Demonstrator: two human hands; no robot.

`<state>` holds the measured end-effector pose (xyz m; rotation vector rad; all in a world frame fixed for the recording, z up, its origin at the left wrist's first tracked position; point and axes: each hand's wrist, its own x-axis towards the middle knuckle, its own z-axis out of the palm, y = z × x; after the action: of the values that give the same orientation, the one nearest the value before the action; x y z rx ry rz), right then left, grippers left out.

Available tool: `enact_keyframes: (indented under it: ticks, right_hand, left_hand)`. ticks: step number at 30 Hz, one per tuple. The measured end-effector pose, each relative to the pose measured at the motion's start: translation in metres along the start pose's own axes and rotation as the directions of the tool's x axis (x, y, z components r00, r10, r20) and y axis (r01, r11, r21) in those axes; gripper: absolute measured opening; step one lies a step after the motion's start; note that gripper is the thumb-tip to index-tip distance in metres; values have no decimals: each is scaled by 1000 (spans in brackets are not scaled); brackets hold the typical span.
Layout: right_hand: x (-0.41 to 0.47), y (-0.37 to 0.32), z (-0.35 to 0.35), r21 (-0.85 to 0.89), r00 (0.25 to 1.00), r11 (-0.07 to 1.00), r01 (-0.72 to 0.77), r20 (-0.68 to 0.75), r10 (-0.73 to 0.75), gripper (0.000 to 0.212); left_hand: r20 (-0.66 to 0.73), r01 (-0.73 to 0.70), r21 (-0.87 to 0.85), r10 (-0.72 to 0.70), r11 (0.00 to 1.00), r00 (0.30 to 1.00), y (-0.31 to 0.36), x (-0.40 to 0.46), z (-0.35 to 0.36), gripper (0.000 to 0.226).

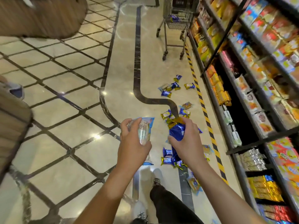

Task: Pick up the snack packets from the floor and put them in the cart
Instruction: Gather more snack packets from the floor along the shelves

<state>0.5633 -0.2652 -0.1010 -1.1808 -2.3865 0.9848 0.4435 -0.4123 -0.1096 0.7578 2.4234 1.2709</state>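
The tall black store shelf (252, 97) carries bright packets, labels too blurred to read. A grey wire cart (176, 21) ahead holds one blue packet (174, 18). Blue-and-gold snack packets (169, 89) lie scattered on the marble floor (126, 65). The right hand (186, 141) grips a blue-and-gold bundle (176, 131); the left hand (132, 143) grips a pale blue-edged packet (144, 126).

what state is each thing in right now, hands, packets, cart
left hand: grip closed round a pale clear packet, held up off the floor
right hand: grip closed round a bunch of blue and gold packets
packets on the floor: loose, scattered along the aisle
cart: upright on its wheels beside the shelves, a blue packet already inside
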Motion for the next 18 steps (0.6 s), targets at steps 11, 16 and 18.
enact_keyframes:
  ticks: [11,16,18]
  right_hand:
    - [163,-38,35,75,994,996,50,89,-56,69]
    - [240,-56,43,61,988,992,108,104,-114,68]
    - [267,-68,47,55,987,992,116,104,-122,69]
  left_hand:
    - [-66,97,38,-94,995,993,-1,147,-21,79]
    - [-119,152,-7,-152,988,981,1,216,-19,80]
    - [-133,160,-7,-159,987,978,3,245,-23,82]
